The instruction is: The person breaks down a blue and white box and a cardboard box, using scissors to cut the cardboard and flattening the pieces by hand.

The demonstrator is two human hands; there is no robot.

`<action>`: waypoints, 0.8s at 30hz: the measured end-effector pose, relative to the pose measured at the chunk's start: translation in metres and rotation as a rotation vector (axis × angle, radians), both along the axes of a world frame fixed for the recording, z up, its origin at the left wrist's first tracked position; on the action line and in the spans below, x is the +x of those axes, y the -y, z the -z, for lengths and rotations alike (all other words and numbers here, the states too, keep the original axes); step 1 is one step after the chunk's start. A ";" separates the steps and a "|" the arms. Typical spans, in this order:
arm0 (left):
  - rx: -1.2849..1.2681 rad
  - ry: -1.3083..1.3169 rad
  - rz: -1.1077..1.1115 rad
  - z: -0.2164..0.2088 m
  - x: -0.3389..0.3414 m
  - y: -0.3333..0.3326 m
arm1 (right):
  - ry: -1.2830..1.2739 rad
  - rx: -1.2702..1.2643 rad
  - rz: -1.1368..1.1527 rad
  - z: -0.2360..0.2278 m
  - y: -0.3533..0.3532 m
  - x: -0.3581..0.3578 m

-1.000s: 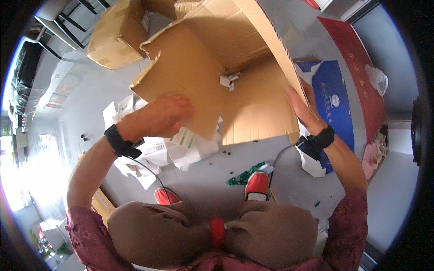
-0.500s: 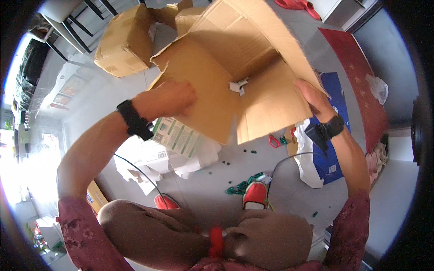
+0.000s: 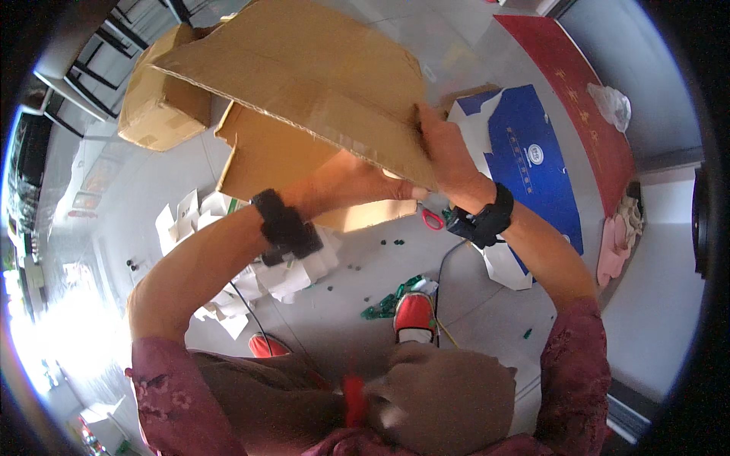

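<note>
A large brown cardboard box [image 3: 304,64] is held up in front of me, its broad panel tilted across and its opening turned away. My right hand [image 3: 454,163] grips the panel's right corner, fingers lying over the cardboard. Just left of it, my left hand [image 3: 361,182] is at the panel's lower edge, closed around the cardboard with some fingers hidden by it. Another part of the box hangs below and behind my left wrist. A dark strapped device sits on each wrist.
Crumpled white cartons [image 3: 296,266] lie below my left forearm. A blue flattened carton [image 3: 525,167] and red-handled scissors [image 3: 433,220] are on the right. Green pieces [image 3: 395,298] lie by my red shoe [image 3: 415,315]. Another cardboard box [image 3: 163,106] stands far left, near chair legs.
The box has turned over, so its inside and the white scrap in it no longer show. My left hand has moved right, close to my right hand, which has shifted left.
</note>
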State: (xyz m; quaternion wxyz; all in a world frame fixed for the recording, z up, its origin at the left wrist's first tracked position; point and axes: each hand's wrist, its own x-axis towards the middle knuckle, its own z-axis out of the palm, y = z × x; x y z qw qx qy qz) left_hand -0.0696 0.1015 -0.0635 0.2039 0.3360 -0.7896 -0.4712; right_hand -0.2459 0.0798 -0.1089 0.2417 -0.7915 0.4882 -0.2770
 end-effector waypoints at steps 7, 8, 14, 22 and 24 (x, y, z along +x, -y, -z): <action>0.323 -0.402 -0.196 0.012 -0.002 -0.023 | 0.070 -0.105 0.052 -0.001 -0.015 0.012; 0.506 -0.512 -0.369 0.012 0.003 -0.025 | 0.151 -0.269 0.020 -0.001 -0.015 0.018; 0.716 -0.855 -0.495 -0.022 0.011 0.017 | 0.001 -0.440 0.052 -0.003 -0.009 0.048; 0.670 -0.784 -0.765 -0.035 0.021 0.033 | 0.247 -0.460 0.086 -0.001 0.004 0.055; 0.663 -0.744 -0.816 -0.034 0.023 0.037 | 0.377 -0.466 0.108 0.003 0.003 0.053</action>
